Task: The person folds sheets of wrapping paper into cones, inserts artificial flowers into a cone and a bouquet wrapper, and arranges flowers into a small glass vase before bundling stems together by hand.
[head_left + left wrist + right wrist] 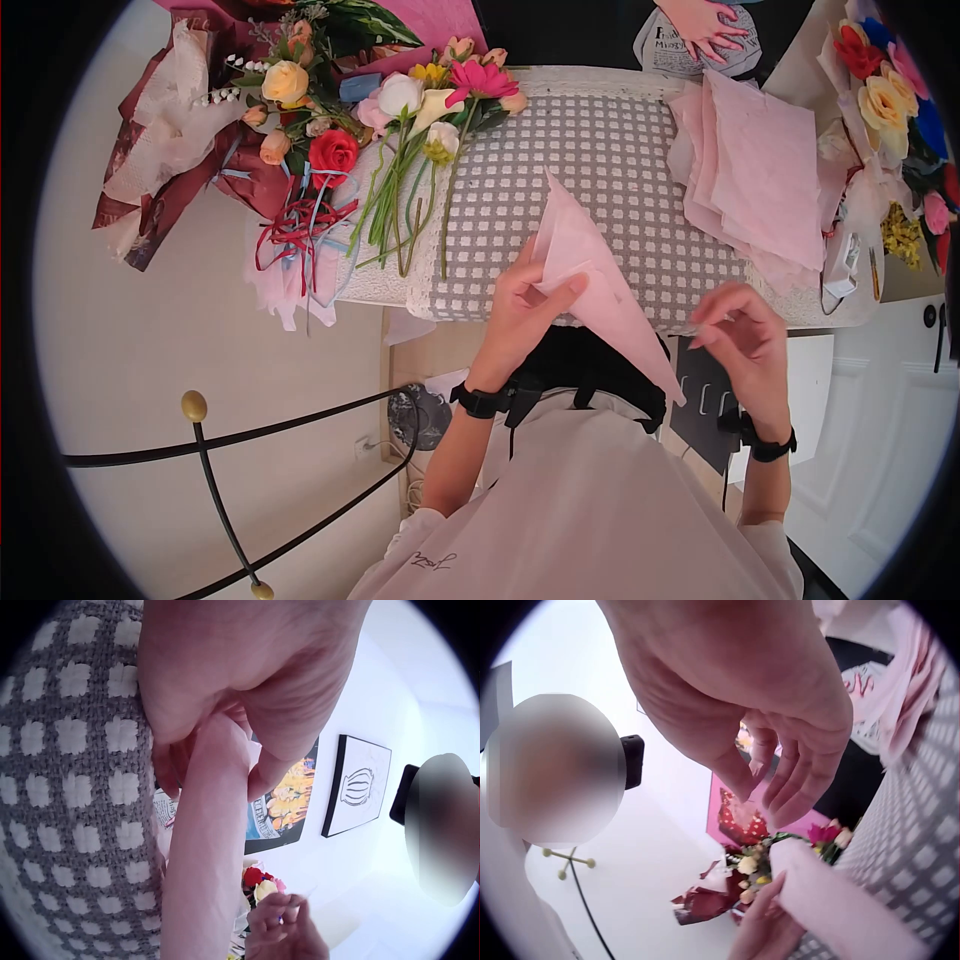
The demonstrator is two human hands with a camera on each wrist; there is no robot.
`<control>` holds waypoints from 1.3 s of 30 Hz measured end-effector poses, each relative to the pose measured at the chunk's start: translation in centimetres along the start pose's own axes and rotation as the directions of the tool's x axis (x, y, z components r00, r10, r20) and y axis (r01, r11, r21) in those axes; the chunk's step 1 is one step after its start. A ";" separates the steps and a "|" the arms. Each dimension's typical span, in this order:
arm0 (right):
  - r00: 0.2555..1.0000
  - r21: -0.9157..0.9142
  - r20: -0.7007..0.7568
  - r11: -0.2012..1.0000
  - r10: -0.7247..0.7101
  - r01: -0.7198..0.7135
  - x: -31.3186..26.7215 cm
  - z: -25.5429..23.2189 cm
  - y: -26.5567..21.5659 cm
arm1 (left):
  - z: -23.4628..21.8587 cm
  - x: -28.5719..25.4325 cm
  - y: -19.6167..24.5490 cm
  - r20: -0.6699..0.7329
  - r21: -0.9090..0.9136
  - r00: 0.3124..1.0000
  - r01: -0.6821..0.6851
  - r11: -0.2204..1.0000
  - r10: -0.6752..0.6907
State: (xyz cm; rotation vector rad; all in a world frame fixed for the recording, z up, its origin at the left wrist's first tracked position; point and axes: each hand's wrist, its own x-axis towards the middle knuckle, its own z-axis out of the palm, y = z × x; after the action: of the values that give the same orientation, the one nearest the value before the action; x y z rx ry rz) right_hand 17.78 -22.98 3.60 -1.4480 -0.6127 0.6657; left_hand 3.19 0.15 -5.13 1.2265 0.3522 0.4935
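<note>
My left hand grips a sheet of pink wrapping paper folded into a long narrow cone, its thumb lying across the front. The cone slants from an upper point over the checked cloth down toward my lap. In the left wrist view the paper runs away from the palm as a smooth roll. My right hand hovers right of the cone, apart from it, with fingers loosely bent. In the right wrist view the thumb and fingertips come near each other, and nothing shows held between them.
On the grey checked cloth lie loose stemmed flowers at left and stacked pink sheets at right. Bouquets fill the far left; another bouquet stands far right. Another person's hand rests on printed paper across the table.
</note>
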 end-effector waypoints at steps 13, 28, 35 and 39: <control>0.973 0.043 0.155 0.982 0.173 -0.182 5.6 5.4 1.3 | 0.8 0.2 -0.4 -0.010 0.037 0.988 -0.156 0.987 0.156; 0.999 -0.247 0.033 0.968 -0.042 0.049 6.2 6.9 2.1 | 0.7 0.2 0.2 -0.009 0.087 0.993 -0.113 0.990 0.114; 0.993 -0.326 0.016 0.938 -0.115 0.114 6.3 7.0 2.5 | 0.9 0.1 0.6 -0.013 0.058 0.995 -0.099 0.993 0.100; 0.992 -0.341 0.030 0.932 -0.119 0.123 6.2 7.1 2.2 | 0.7 0.1 0.2 0.000 0.071 0.994 -0.113 0.991 0.113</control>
State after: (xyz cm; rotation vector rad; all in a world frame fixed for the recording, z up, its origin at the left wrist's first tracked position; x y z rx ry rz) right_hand 16.79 -13.58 1.56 -1.7140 -0.8498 0.4831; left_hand 3.56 -0.32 -4.78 1.3197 0.3069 0.5847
